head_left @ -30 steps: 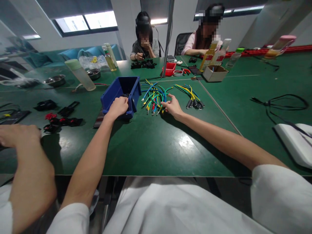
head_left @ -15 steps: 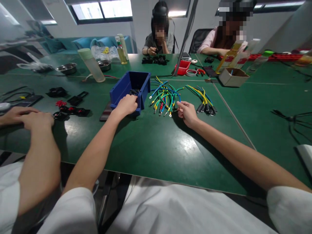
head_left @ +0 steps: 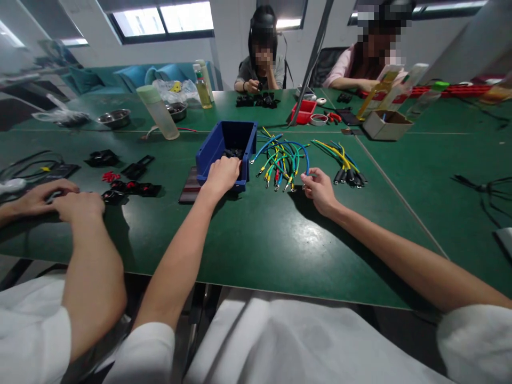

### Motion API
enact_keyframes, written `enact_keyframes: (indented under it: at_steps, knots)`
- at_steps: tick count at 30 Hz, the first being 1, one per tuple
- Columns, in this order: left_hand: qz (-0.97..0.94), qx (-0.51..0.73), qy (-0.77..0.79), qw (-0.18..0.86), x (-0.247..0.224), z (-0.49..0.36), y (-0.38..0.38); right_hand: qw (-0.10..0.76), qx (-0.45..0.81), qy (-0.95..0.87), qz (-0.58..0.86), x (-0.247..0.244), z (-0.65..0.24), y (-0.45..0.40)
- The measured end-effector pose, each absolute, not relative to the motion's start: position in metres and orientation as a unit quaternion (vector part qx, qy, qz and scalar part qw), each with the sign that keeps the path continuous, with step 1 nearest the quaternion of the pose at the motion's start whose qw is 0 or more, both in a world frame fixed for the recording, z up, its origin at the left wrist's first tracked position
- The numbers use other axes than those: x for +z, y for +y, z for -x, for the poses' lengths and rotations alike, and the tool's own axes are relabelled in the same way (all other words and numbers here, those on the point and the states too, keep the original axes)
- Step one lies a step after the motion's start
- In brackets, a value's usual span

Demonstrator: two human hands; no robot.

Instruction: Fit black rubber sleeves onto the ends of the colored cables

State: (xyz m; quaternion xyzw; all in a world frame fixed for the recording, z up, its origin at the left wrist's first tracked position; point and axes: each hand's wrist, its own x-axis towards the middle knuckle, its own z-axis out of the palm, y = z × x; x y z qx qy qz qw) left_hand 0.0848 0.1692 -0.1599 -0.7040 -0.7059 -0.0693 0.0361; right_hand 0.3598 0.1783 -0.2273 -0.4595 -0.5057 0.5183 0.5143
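My left hand (head_left: 224, 175) reaches over the low front of a blue plastic bin (head_left: 207, 152); its fingertips are hidden inside. Small black parts (head_left: 233, 153) lie in the bin. My right hand (head_left: 322, 192) pinches one end of a blue wire (head_left: 308, 158), which arcs up and back over a loose pile of wires (head_left: 280, 162). The pile has green, yellow, blue and red wires, many with metal ring terminals at their ends. Just beyond my right hand lies a second bundle of wires (head_left: 340, 154), whose near ends carry black sleeves (head_left: 350, 175).
A dark flat object (head_left: 189, 186) lies beside the bin. To the left are black and red parts (head_left: 136, 188) and a co-worker's hands (head_left: 80, 205). Farther back stand a green-capped bottle (head_left: 160, 114), a red box (head_left: 304, 113) and a small carton (head_left: 386, 128). Two people sit across the table.
The view has shifted, so the table things appear a little farther right. My right hand still pinches the blue wire, now bent in a higher arc. My left hand stays at the bin.
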Motion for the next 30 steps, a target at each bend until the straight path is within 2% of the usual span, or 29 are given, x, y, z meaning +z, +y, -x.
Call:
enact_keyframes:
  at_steps: [6, 11, 13, 16, 23, 30]
  knots:
    - [0.620, -0.255, -0.737, 0.087, -0.142, -0.084, 0.161, 0.495, 0.411, -0.590, 0.487, -0.236, -0.360, 0.144]
    - [0.672, -0.459, -0.577, 0.071, -0.155, -0.113, 0.153, 0.462, 0.352, -0.618, 0.531, -0.236, -0.361, 0.133]
    - [0.713, -0.494, -0.494, 0.052, -0.167, -0.135, 0.145, 0.459, 0.327, -0.627, 0.538, -0.236, -0.362, 0.137]
    - [0.789, -0.456, -0.412, 0.020, -0.188, -0.172, 0.129, 0.467, 0.302, -0.631, 0.541, -0.239, -0.362, 0.150]
    - [0.979, -0.178, -0.089, 0.036, -0.213, -0.241, 0.094, 0.480, 0.344, -0.608, 0.531, -0.238, -0.358, 0.159]
    - [0.990, -0.119, -0.065, -0.050, -0.219, -0.252, 0.094, 0.480, 0.442, -0.544, 0.528, -0.223, -0.362, 0.150]
